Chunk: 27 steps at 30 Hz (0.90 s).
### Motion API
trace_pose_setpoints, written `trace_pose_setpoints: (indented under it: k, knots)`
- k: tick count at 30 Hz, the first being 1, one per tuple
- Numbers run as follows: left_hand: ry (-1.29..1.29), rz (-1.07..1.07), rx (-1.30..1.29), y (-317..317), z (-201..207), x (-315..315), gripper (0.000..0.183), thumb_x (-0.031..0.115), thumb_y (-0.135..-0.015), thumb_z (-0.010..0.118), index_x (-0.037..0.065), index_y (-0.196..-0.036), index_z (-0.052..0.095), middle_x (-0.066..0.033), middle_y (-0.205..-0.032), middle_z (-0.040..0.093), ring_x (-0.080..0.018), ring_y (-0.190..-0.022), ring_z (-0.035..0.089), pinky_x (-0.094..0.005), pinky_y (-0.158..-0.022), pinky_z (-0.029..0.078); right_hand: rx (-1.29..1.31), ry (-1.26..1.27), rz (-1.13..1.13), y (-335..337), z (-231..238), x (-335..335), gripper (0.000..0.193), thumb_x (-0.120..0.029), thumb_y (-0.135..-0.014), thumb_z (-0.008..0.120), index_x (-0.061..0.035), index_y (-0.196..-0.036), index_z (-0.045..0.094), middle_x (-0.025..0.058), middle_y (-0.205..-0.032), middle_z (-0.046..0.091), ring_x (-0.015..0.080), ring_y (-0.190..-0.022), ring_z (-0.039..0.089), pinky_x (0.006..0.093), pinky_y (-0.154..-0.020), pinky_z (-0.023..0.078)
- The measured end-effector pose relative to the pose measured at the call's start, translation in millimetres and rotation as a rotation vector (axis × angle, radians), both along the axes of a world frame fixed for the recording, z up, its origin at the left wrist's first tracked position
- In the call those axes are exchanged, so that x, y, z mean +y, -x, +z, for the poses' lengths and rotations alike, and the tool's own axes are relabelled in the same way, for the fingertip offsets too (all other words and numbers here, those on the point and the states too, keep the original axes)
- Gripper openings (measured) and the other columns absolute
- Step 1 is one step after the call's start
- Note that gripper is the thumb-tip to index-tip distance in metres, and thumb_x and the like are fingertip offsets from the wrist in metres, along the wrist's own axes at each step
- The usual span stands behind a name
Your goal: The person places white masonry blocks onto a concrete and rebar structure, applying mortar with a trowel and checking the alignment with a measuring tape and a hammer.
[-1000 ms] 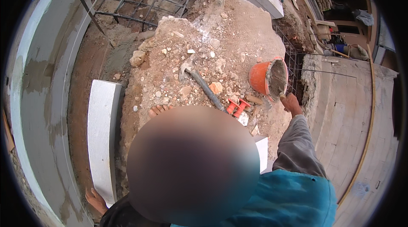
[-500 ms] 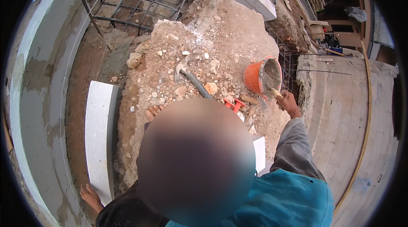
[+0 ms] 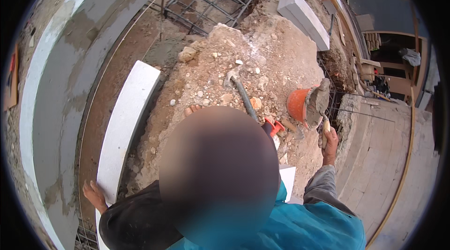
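Bumpy brown dirt (image 3: 293,48) full of stones lay to the right of a big gray wall (image 3: 58,123). Between them sat a long white block (image 3: 124,130). On the dirt, over to the right, was an orange bucket (image 3: 296,104). A hammer (image 3: 243,94) lay to the left of the bucket. The left grip (image 3: 95,196) was loose and spread out by the block's near end; I couldn't tell if it touched. The right grip (image 3: 331,144) was wrapped tight around a trowel (image 3: 326,127), with wet gray mix (image 3: 321,96) on its blade at the bucket's mouth. It looked like scooping time, and the next move seemed to need a steady, flat blade.
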<state>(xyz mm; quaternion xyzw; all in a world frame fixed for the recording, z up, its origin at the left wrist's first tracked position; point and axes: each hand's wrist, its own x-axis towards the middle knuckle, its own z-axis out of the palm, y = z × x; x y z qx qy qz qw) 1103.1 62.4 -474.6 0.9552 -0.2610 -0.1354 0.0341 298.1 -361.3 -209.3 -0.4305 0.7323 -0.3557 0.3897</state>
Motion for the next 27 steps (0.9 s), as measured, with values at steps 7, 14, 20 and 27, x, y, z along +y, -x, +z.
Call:
trace_pose_setpoints:
  k: [7,14,20,27]
  knots:
    - [0.168,0.268,-0.201,49.5,10.1,8.8,0.049,0.025,-0.096,0.055,-0.007,-0.133,0.049,-0.0305,-0.13,0.052,-0.0455,-0.124,0.046,-0.0509,-0.107,0.034,0.172,0.086,0.562,-109.8,-0.3,-91.4,0.039,-0.029,-0.079,0.073,-0.0001,-0.103,0.061,0.0065,-0.08,0.063,0.0084,-0.055,0.055,0.022,-0.046,0.042]
    - [0.265,0.668,-0.335,146.4,34.9,92.0,0.052,0.019,-0.094,0.057,-0.007,-0.137,0.043,-0.0275,-0.137,0.047,-0.0412,-0.13,0.041,-0.0499,-0.11,0.032,0.18,-0.45,1.571,-416.0,10.3,-166.0,0.045,-0.025,-0.068,0.082,-0.0005,-0.099,0.062,0.0038,-0.071,0.063,0.0073,-0.055,0.056,0.0224,-0.051,0.044]
    - [0.122,1.029,-0.358,255.8,34.7,151.8,0.057,0.018,-0.091,0.059,-0.007,-0.139,0.04,-0.0289,-0.139,0.045,-0.0452,-0.131,0.039,-0.0501,-0.112,0.03,0.241,-0.423,2.215,-639.4,-31.7,-20.9,0.035,-0.022,-0.077,0.08,-0.0023,-0.1,0.062,0.0027,-0.086,0.065,0.0096,-0.074,0.06,0.025,-0.065,0.048]
    - [0.046,1.23,-0.313,328.0,19.3,156.2,0.061,0.019,-0.09,0.06,-0.007,-0.141,0.038,-0.0304,-0.14,0.044,-0.0463,-0.133,0.038,-0.0496,-0.113,0.028,0.267,0.363,2.608,-679.4,-117.3,140.0,0.042,-0.015,-0.085,0.069,-0.0075,-0.12,0.048,0.0202,-0.103,0.062,0.0368,-0.088,0.065,0.0429,-0.074,0.052]
